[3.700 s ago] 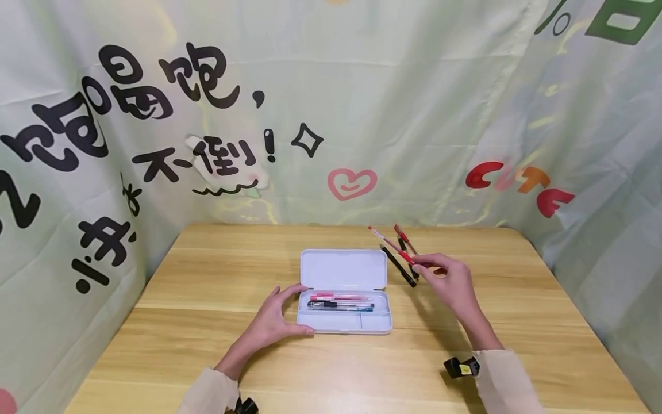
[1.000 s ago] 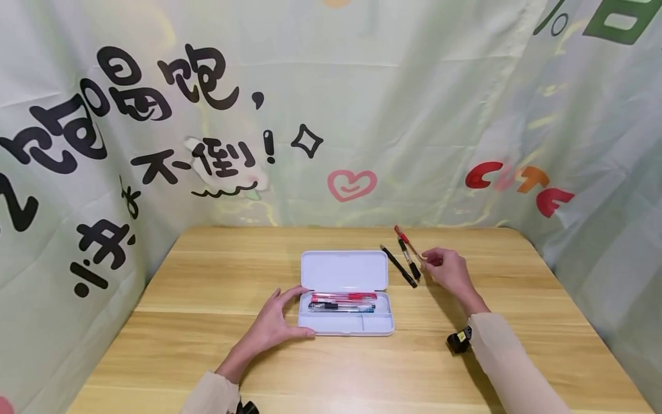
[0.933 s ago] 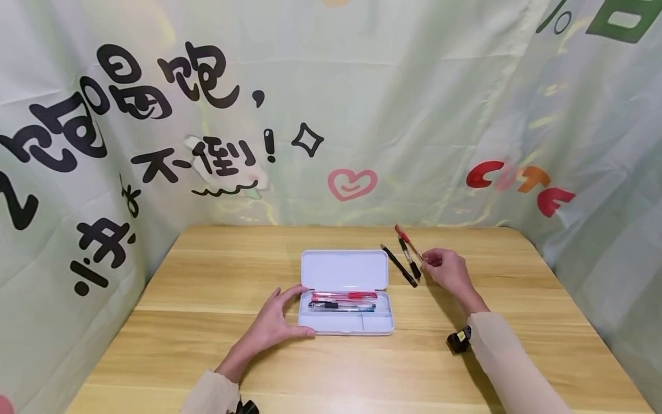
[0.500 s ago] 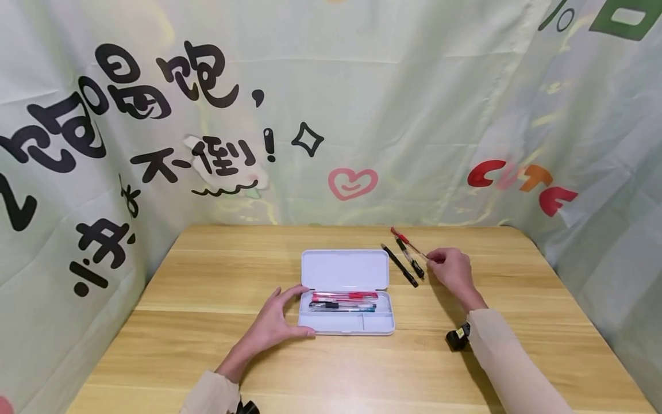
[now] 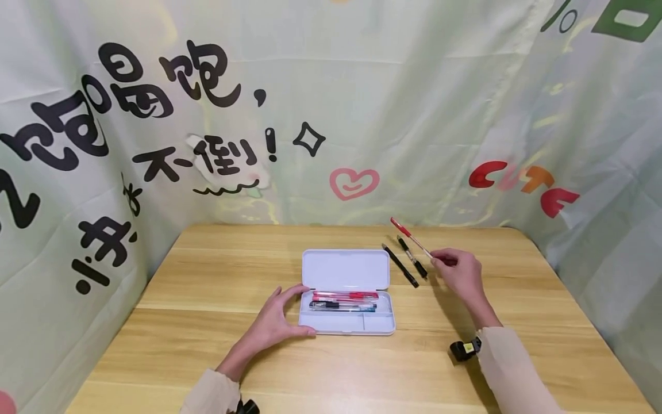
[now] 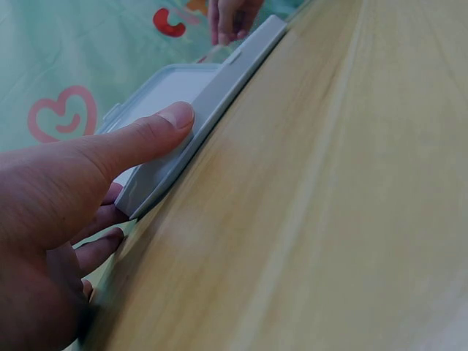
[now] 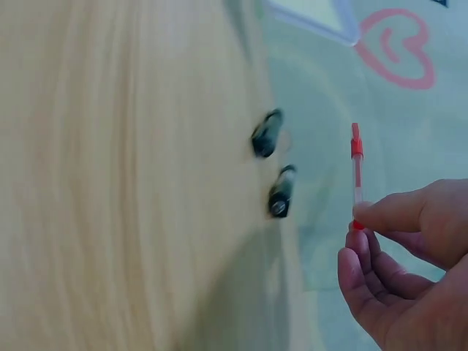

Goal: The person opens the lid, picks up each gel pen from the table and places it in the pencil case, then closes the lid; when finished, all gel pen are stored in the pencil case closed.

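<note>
A white pencil case (image 5: pixel 345 269) lies with its lid raised, and several red, black and teal pens (image 5: pixel 343 296) rest in its long back compartment. My left hand (image 5: pixel 271 322) grips the case's left end, fingers at the hinge corner and thumb on the front edge. In the left wrist view the thumb (image 6: pixel 157 135) presses the case's front wall. My right hand (image 5: pixel 460 276) pinches a red gel pen (image 5: pixel 412 237) by its lower end between thumb and fingers, its red cap end pointing up and away. The right wrist view shows this pen (image 7: pixel 357 172) raised above the table.
Two black pens lie on the wooden table (image 5: pixel 233 259) right of the case, one (image 5: pixel 400 265) nearer it and another (image 5: pixel 412 257) close by the right hand. Printed fabric (image 5: pixel 414 115) hangs behind and along both sides of the table.
The right hand placed an earlier red pen in the case, then took hold of another by the black pens and lifted it. One black pen shifted slightly right. The left hand stayed put.
</note>
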Tool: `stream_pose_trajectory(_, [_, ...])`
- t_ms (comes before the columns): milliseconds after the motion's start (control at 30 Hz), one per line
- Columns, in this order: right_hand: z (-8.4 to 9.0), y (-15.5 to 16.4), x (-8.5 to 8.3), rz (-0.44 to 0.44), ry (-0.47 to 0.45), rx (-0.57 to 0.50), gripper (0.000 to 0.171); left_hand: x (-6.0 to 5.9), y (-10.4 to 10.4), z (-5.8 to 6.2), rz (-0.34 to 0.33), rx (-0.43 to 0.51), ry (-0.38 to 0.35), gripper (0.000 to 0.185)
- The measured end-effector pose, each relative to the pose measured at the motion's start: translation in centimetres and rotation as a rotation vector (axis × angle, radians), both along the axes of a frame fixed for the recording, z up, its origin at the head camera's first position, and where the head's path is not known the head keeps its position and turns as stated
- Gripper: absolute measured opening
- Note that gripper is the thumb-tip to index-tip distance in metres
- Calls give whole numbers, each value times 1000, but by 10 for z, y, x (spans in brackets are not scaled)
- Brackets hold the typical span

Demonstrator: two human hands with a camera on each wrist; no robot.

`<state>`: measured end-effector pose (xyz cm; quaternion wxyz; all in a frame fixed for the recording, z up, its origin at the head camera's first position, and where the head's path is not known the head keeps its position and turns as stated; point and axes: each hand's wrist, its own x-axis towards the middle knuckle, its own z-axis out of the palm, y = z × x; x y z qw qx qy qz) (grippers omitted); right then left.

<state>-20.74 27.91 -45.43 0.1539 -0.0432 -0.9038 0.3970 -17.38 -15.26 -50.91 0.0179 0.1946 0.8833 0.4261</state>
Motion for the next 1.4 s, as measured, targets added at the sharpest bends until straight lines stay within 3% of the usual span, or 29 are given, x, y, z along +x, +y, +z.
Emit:
stream_pose_trajectory(200, [8, -7, 16, 25, 75, -85, 19, 0, 0, 0, -13, -1, 7, 97])
stream_pose_trajectory(367, [14, -17, 26, 106, 125, -133, 17, 0, 0, 2, -17, -6, 8, 98])
stream_pose_trajectory(633, [13, -34, 33, 226, 163, -117, 14, -1, 3, 1, -18, 4, -3, 96])
stream_pose_trajectory(867, [6, -54, 34, 355, 81, -160, 13, 1, 0, 2, -8, 5, -19, 97])
stream_pose_trajectory(1400, [-17, -92, 40, 494, -2, -56, 18, 2, 0, 2, 0, 5, -30, 97])
